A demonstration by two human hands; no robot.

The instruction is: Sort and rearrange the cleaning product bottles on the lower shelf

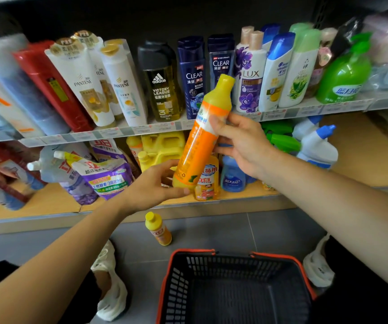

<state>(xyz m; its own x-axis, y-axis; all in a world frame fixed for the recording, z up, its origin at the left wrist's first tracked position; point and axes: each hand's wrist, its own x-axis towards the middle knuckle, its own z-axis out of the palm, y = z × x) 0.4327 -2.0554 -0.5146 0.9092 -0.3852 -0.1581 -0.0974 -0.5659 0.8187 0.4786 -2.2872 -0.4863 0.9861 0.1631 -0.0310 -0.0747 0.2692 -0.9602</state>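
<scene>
Bottle (200, 141), orange, w/ L hand (155, 183) at base, R hand (242, 141) near neck

A shop aisle.
Branded shampoo bottles (194, 78) line the upper shelf (293, 109), cleaning bottles (316, 149) the lower shelf (363, 148); blurred strips, seemingly price labels (108, 133), edge the upper one; a shopping basket (188, 251) stands on the floor (223, 228).

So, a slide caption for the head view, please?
Left hand and right hand hold a tilted orange bottle before the lower shelf.

Grey tiled floor (270, 230) lies below wood-toned shelving (363, 146) with a dark back panel (141, 19).
</scene>
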